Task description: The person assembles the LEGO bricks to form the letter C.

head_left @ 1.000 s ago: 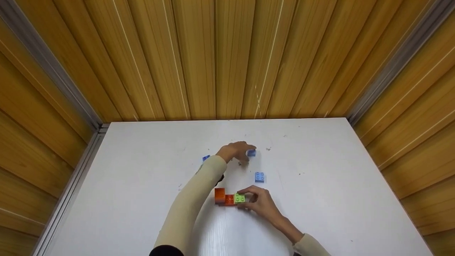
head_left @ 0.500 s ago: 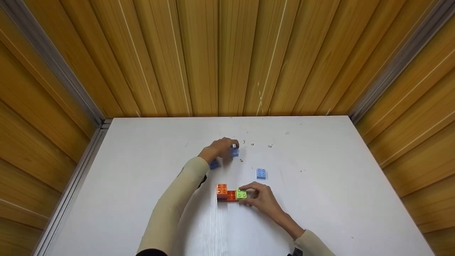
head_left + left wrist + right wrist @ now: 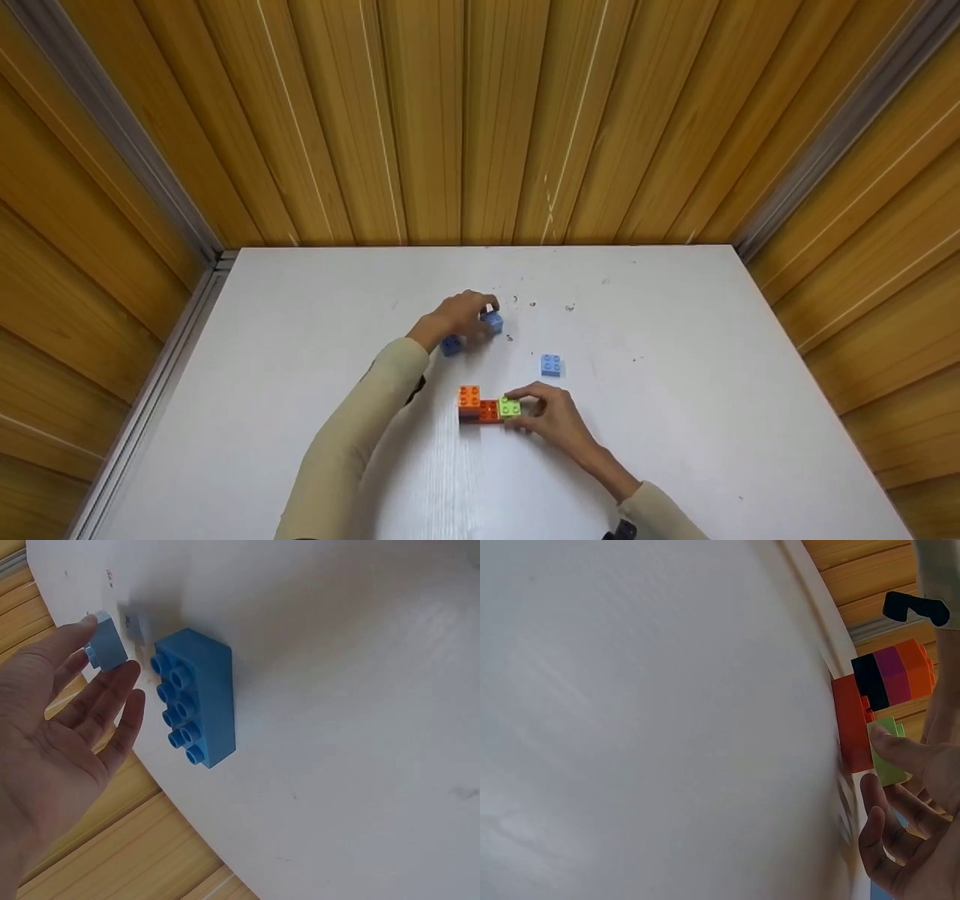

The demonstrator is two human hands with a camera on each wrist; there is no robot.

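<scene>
Between the thumb and fingers of my left hand (image 3: 459,311) is a small light blue toy brick (image 3: 493,322), seen raised over the white table in the left wrist view. A longer blue brick (image 3: 216,697) with two rows of studs lies beside that hand. My right hand (image 3: 561,420) pinches a lime green brick (image 3: 887,763) on the right end of a red brick (image 3: 850,724). On the red brick's other end stands a stack of black (image 3: 870,681), purple (image 3: 892,675) and orange (image 3: 914,669) bricks. Some red studs show between stack and green brick.
Another light blue brick (image 3: 550,365) sits on the white table (image 3: 675,390), beyond the right hand. Wood-look panels (image 3: 480,120) rise behind the table and at both sides, with metal posts in the corners.
My left hand has drawn the light blue brick leftward, and the longer blue brick shows more beside its wrist. The right hand keeps its pinch on the green brick.
</scene>
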